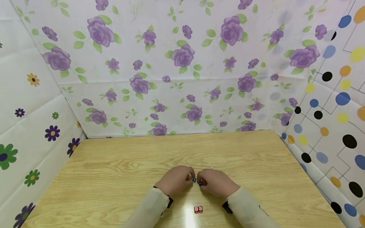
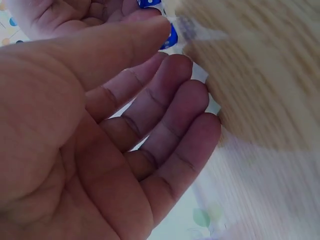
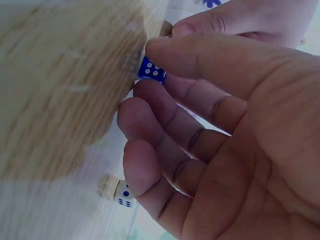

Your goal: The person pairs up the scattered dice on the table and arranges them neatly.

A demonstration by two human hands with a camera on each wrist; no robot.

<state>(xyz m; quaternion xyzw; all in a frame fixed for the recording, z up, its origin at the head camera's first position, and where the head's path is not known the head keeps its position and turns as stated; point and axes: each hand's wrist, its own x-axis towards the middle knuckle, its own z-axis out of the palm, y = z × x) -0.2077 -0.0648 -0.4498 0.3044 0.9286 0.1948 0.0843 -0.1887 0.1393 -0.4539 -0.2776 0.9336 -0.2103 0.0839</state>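
Left hand (image 1: pixel 176 180) pinches blue die (image 1: pixel 194 180); right hand (image 1: pixel 216 183) pinches second blue die (image 1: pixel 200 184), just apart at four o'clock. Red dice (image 1: pixel 201 209) sit six o'clock on worktop (image 1: pixel 114 171). I judge step: pairing blues; next needs gentle closing-up.

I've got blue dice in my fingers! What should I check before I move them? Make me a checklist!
1. Left hand holding the left blue die: ok, pinched at the fingertips.
2. Right hand holding the right blue die: ok, pinched with the thumb.
3. Blue dice touching each other: not ok, the head view shows a gap.
4. Blue dice resting flat on the table: cannot tell.
5. Red dice away from your fingers: ok, side by side nearer you.
6. White die fully in sight: not ok, right-hand fingers partly cover it.
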